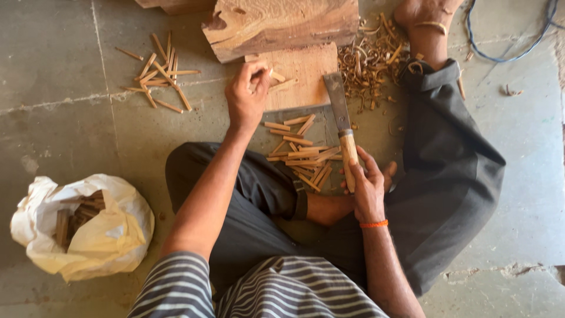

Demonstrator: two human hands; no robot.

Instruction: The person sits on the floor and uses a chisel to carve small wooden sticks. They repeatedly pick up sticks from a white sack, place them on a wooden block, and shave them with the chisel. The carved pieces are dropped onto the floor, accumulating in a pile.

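We record a person seated cross-legged on a grey stone-slab floor (59, 88), seen from above. In the centre of the frame our left hand (247, 97) is closed around a small pale wooden stick (276, 76), pinching it upright or nearly so on a flat light-brown wooden chopping board (306, 68) that lies just below a rough reddish-brown wood block (282, 23) at the top centre. Our right hand (368, 185), lower and to the right of centre, grips the pale wooden handle of a broad flat-bladed steel knife (338, 103); the blade points up the frame, its tip resting against the right edge of the board. An orange thread band (374, 224) circles the right wrist. Between the two hands, on the floor before the dark grey trouser legs (447, 176), lies a loose heap of short split wood sticks (303, 156). A second scatter of similar sticks (159, 73) lies in the upper left, well apart from the board. To the right of the board, in the upper right, we note a pile of curled light-brown wood shavings (371, 59), beside a bare foot (426, 17). A blue cord (506, 53) loops in the upper right corner. At lower left sits a crumpled white plastic bag (88, 229), open, with brown wood pieces inside. A grey-and-white striped shirt (265, 288) fills the bottom edge.
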